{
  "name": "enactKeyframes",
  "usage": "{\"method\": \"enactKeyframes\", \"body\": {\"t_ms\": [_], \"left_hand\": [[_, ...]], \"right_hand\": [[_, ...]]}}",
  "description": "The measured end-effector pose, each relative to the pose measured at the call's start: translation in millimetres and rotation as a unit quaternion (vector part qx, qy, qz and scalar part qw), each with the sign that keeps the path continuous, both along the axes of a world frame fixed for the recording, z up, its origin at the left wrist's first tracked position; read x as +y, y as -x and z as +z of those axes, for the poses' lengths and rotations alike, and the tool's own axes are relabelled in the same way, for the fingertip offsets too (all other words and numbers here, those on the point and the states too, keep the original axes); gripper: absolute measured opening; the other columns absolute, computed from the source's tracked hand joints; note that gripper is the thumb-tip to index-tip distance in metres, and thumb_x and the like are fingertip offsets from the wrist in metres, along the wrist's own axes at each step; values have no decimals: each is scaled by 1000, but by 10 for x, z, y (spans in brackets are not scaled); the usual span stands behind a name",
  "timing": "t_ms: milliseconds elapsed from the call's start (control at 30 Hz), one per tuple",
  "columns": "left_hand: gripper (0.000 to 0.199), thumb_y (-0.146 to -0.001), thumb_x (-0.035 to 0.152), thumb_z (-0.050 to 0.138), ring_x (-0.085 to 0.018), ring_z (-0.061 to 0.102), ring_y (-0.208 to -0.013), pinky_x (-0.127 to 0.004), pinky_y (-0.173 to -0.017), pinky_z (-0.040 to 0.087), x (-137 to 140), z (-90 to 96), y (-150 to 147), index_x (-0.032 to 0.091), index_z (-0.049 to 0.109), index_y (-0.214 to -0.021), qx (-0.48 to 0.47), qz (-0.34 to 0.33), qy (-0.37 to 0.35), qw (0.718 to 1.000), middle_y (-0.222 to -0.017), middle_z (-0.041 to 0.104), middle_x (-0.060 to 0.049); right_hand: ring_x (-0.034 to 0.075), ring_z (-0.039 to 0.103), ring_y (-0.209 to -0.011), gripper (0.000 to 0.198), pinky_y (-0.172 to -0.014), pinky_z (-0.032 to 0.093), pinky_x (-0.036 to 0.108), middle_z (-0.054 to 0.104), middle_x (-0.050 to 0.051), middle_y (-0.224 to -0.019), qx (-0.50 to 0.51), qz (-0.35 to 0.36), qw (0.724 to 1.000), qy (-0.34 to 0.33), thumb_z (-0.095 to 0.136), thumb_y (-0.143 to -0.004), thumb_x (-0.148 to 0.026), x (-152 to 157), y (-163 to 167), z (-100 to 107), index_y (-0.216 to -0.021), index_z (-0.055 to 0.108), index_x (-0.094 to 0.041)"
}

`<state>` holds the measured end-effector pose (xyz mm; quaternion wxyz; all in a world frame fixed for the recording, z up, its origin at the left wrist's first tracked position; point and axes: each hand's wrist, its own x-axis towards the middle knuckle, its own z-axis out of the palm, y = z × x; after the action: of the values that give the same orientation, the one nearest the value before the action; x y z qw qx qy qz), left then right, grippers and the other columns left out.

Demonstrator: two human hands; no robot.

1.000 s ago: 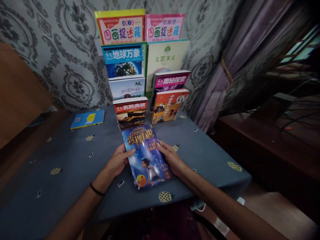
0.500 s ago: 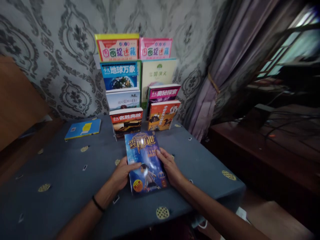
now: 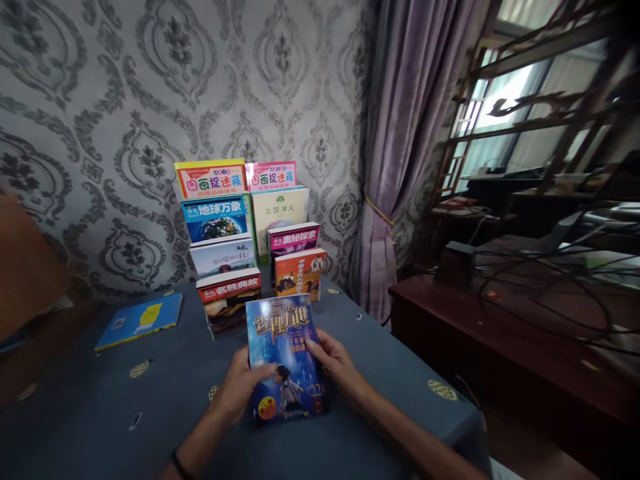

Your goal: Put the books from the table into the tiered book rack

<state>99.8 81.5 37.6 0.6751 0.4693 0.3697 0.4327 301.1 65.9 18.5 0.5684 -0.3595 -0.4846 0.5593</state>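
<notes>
A blue book with gold title lettering and a cartoon figure faces me, tilted above the table. My left hand grips its left edge, thumb on the cover and fingers behind it. Along the right edge my right hand holds it the same way, the thumb near the small print. Just beyond the book stand two tiered stacks of upright books: on the left a red-topped book is in front, on the right an orange book.
A blue and yellow book lies flat at the table's left. The dark blue tablecloth has pineapple prints. Behind are a patterned wall and a purple curtain. At right, a dark red desk carries tangled cables.
The view has tilted up and swung right, so the books sit lower and more of the window side shows. Both hands keep hold of the blue book, which appears more upright.
</notes>
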Motion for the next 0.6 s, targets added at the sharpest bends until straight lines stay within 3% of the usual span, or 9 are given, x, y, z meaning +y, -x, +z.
{"method": "enactKeyframes", "body": {"t_ms": [133,233,333,433,533,600], "left_hand": [[43,-57,32,90,-17,66,-69,-28,-68,53,16,76,-94,13,73,-92,10,-32,-40,999,-82,75,-7],[38,-60,33,87,-16,63,-65,-27,-66,51,15,126,-229,13,72,-89,28,-73,-69,995,-75,71,-5],[36,-61,36,85,-15,59,-63,-26,-64,48,5,170,-407,14,71,-86,37,-105,-102,989,-72,68,-3],[39,-63,40,85,-14,58,-64,-25,-64,47,0,235,-575,15,71,-90,34,-146,-125,981,-75,67,-2],[41,-70,46,81,-17,62,-73,-26,-70,50,77,331,-672,16,71,-96,26,-206,-149,967,-84,70,-4],[40,-76,48,76,-20,65,-82,-27,-72,51,219,405,-685,17,71,-100,41,-206,-166,964,-91,71,-6]], "right_hand": [[10,55,-56,44,-53,48,22,66,0,-72,-57,23,998,4,79,-73,-58,-3,-291,85,-94,71,-20],[9,54,-56,46,-41,42,17,68,1,-80,-83,22,996,25,79,-74,-53,-77,-504,153,-107,70,-21],[13,62,-65,44,-44,52,21,71,5,-92,-70,41,995,53,80,-74,-52,-167,-702,174,-105,69,-22],[15,64,-66,39,-50,57,25,71,6,-90,-50,30,996,63,80,-75,-51,-227,-901,140,-97,70,-21],[15,64,-64,37,-51,58,26,72,6,-85,-44,-27,997,52,81,-74,-50,-244,-1106,109,-94,71,-20],[16,66,-66,37,-53,59,28,72,6,-87,-41,-83,995,37,83,-72,-50,-236,-1237,126,-94,71,-22]]}}
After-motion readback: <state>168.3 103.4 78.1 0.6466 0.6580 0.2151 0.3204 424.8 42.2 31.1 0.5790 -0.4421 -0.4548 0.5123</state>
